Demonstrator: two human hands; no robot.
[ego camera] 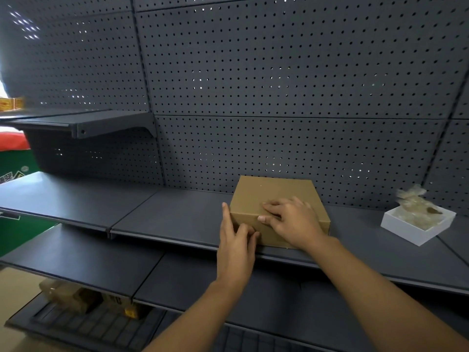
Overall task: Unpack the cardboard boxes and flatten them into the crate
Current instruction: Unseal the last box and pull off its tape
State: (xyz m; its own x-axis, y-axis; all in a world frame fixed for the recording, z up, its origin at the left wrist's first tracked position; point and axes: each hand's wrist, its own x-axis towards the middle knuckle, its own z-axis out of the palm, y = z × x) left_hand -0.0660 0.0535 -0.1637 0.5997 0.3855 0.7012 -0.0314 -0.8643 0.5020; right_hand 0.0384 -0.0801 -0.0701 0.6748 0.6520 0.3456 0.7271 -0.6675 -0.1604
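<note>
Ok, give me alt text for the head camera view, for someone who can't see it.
Two hands work at a closed brown cardboard box on a dark metal shelf: the left hand at its front corner, the right hand on its lid. A white open box of crumpled wrapping sits to the right.
</note>
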